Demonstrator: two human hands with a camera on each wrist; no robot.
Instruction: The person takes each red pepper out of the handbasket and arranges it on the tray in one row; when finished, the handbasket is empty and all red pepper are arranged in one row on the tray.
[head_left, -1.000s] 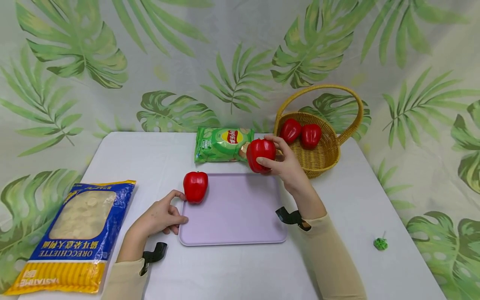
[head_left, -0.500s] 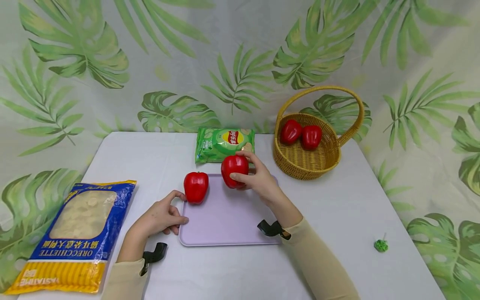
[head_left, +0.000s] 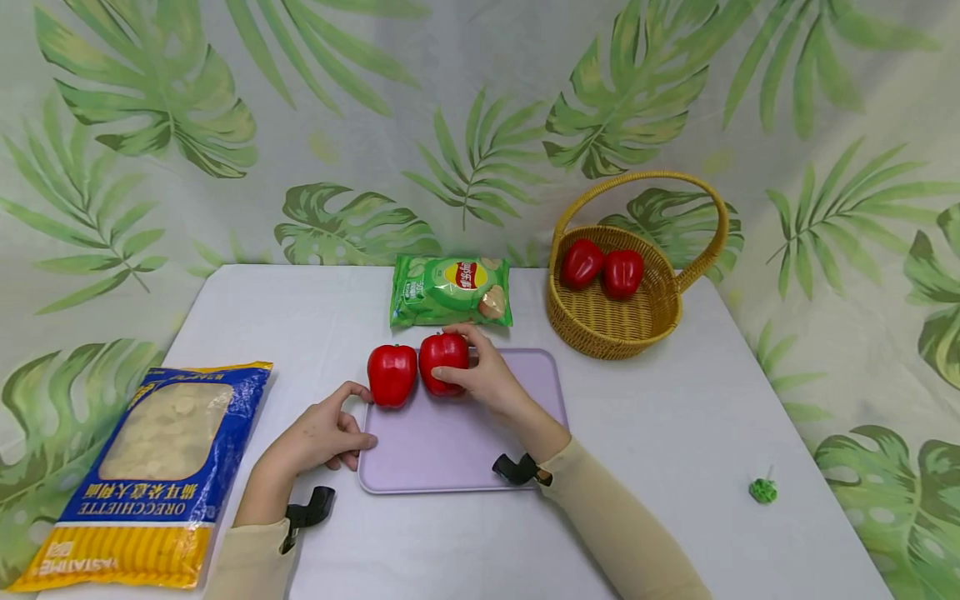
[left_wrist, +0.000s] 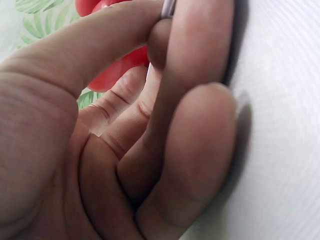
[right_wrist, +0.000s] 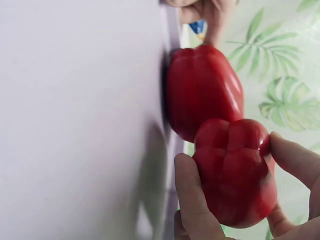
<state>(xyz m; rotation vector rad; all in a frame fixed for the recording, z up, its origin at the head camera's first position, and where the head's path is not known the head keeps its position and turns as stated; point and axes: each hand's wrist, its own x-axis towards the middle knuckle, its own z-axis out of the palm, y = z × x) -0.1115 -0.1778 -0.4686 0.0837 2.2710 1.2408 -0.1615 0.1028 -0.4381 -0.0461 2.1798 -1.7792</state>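
Note:
My right hand (head_left: 487, 377) grips a red bell pepper (head_left: 441, 365) between thumb and fingers over the back left part of the lilac tray (head_left: 465, 450). In the right wrist view this held pepper (right_wrist: 235, 180) sits slightly off the tray surface, its shadow beside it. A second red bell pepper (head_left: 392, 375) rests at the tray's back left corner, right beside the held one. My left hand (head_left: 318, 433) holds the tray's left rim with thumb and fingers. In the left wrist view its curled fingers (left_wrist: 200, 150) lie close to the white cloth, hiding most of the rim.
A wicker basket (head_left: 607, 337) with two red bell peppers (head_left: 602, 269) stands at the back right. Behind the tray lies a green chip bag (head_left: 450, 290). A blue and yellow pasta bag (head_left: 146, 475) lies at the left, and a small green piece (head_left: 762, 490) at the right.
My right hand has carried its bell pepper left and down from beside the basket to next to the pepper on the tray. My left hand has stayed at the rim.

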